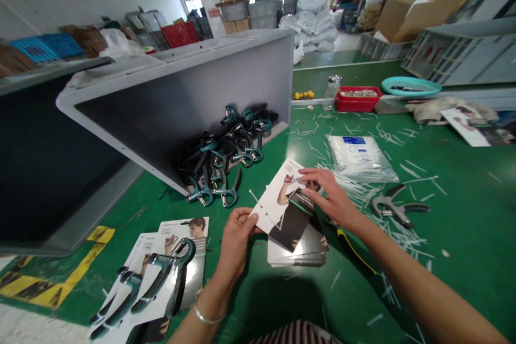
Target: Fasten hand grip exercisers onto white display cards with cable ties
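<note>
My left hand (pixel 237 242) pinches the lower left corner of a printed packaging card (pixel 274 193), which is tilted above a stack of similar cards (pixel 296 258). A white cable tie (pixel 253 197) sticks out at small holes in the card. My right hand (pixel 330 196) lies over the card's right side, fingers stretched and apart, fingertips touching its face. On the left, hand grippers (pixel 161 274) with teal and black handles lie on more cards (pixel 197 269). Cutters with a yellow handle (pixel 355 250) lie partly beneath my right forearm.
A tipped grey bin (pixel 258 59) holds several teal hand grippers (pixel 226 145). To the right are a bag of cable ties (pixel 360 158), scattered loose ties, and a grey hand gripper (pixel 397 207). A red tray (pixel 358 99), a glass jar (pixel 332 92) and a turquoise dish (pixel 411 86) stand behind.
</note>
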Demonstrator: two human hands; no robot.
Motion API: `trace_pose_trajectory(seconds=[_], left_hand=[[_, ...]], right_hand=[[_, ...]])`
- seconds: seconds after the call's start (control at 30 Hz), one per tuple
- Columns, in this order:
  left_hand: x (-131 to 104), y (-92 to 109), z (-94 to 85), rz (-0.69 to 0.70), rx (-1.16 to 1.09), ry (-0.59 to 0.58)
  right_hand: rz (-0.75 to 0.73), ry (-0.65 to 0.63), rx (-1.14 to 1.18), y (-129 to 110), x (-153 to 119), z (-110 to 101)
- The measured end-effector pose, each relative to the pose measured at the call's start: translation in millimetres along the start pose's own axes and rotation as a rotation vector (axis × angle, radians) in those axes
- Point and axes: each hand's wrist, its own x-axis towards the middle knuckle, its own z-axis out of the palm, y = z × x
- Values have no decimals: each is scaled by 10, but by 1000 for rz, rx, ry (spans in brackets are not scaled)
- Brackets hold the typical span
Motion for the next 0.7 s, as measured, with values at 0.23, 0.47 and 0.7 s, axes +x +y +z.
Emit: trace_pose_trajectory(seconds=[0.23,0.47,0.7], left_hand=[[-342,-438,1,-146,-25,38],[111,-158,-403,347,695,52],[1139,491,-966,654,1465,-106]], right_hand=[[263,-51,-94,16,-610,165],[61,-182,-370,57,-937,581],[-3,-192,-329,216,-999,512]])
